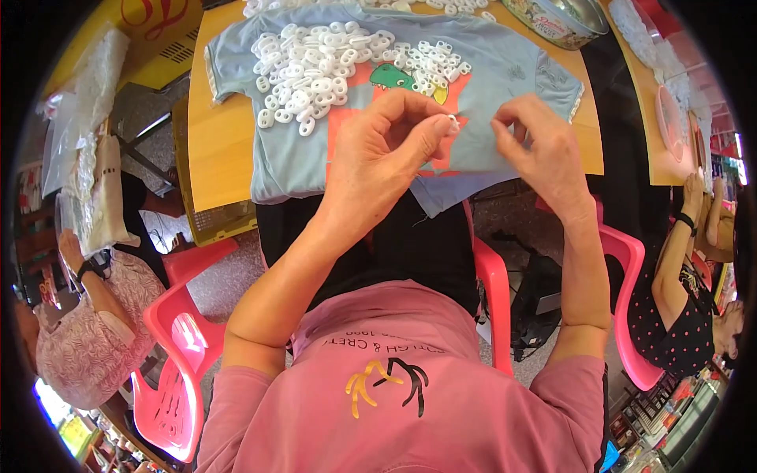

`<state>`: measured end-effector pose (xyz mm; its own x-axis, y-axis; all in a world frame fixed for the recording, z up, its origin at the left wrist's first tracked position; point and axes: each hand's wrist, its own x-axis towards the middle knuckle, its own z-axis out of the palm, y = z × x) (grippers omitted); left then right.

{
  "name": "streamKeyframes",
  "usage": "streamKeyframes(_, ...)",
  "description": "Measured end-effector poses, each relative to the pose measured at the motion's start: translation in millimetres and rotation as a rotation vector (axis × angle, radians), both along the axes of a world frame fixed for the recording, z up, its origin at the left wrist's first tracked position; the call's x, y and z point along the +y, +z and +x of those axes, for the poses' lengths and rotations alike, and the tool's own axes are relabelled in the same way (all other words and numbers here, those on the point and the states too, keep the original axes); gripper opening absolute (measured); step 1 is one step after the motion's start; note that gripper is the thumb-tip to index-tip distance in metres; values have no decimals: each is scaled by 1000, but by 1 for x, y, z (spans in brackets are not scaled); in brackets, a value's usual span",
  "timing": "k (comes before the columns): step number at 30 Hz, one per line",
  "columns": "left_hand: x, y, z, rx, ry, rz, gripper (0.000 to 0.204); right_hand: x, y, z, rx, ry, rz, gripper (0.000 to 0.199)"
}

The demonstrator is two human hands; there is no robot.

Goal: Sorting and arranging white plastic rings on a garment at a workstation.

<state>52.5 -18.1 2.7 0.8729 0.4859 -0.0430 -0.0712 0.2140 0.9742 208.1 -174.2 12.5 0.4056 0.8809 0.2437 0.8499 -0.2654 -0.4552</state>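
Observation:
Between the thumb and forefinger of my left hand is a small white plastic piece, held over the shirt. My right hand hovers to the right, apart from it, with curled fingers and the thumb drawn near them; whatever may be in that pinch is too small to make out. A grey-blue T-shirt with a red panel and a green dinosaur print lies spread on the table. On it rest a large heap of white two-holed plastic pieces and a smaller heap of similar pieces.
The wooden table extends beyond the shirt. A round tin stands at the far right, and more white pieces lie along the far edge. Pink plastic chairs flank me. People sit on both sides, one holding a clear plastic bag.

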Motion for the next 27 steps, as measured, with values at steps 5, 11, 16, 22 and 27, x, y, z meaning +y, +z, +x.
streamKeyframes(5, 21, -14, 13, 29, 148, 1066, 13, -5, -1, 12, 807, -266, 282, 10)
streamKeyframes(11, -1, -4, 38, -187, 12, 644, 15, -2, -4, 4, 1528, -60, 490, 14)
streamKeyframes(16, -18, 7, 47, -26, -55, 233, 15, -1, -2, -2, 1686, -42, 529, 15)
streamKeyframes(22, -17, -7, 56, -200, -76, 346, 16, -1, -6, 0, 1712, -41, 550, 16)
streamKeyframes(27, -21, -8, 61, -198, -8, 132, 14, 0, -9, -2, 1650, -59, 623, 15)
